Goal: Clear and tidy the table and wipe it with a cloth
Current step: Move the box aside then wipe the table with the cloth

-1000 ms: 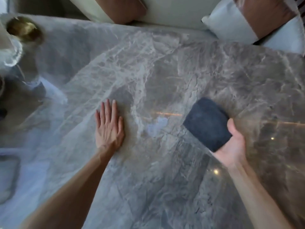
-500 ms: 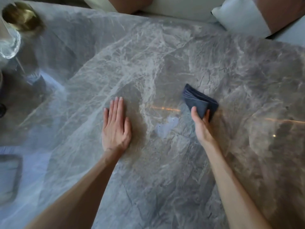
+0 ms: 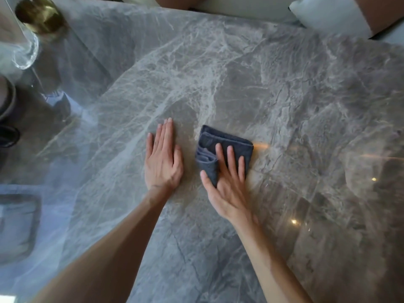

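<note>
A folded dark blue cloth lies on the glossy grey marble table near its middle. My right hand lies flat on the cloth's near part, fingers spread and pressing it down, thumb at its left edge. Just left of the cloth, my left hand rests palm down on the bare marble, fingers straight and together, holding nothing.
A clear glass and a brass round object stand at the far left corner. Dark blurred objects sit at the left edge. Cushions, white and brown, lie beyond the table's far edge.
My right hand brought the cloth down from the air onto the table and leftwards, and now presses it flat beside my left hand. My left hand stayed planted.
</note>
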The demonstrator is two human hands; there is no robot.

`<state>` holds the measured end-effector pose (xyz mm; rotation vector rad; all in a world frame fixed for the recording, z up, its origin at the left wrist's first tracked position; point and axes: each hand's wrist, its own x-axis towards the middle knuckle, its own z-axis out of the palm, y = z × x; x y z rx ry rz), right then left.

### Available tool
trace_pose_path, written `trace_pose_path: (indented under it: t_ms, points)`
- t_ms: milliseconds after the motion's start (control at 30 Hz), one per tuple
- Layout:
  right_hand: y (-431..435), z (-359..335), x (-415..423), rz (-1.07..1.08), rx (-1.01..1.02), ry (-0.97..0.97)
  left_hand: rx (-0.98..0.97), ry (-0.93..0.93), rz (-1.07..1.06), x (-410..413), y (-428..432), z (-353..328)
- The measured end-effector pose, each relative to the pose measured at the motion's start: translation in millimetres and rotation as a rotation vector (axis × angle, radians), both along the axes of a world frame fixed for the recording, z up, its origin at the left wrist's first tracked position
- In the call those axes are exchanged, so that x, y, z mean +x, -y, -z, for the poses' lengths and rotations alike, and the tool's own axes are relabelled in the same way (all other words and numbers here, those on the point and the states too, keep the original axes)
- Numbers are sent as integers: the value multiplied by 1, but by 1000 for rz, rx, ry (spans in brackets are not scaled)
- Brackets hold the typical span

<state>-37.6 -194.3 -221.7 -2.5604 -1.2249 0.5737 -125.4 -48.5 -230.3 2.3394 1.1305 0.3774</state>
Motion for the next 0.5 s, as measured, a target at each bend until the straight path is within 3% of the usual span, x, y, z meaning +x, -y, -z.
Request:
trace_pose_path:
  t_ms: [100, 300, 500]
  points:
    - [8, 2, -17, -97, -48, 169, -5, 9, -7, 1, 1, 0]
    - [41, 6, -17, -214, -58, 218, -5, 37, -4, -2, 1, -1]
    - [-4, 7, 31, 159, -125, 254, -10, 71, 6, -1, 0, 0]
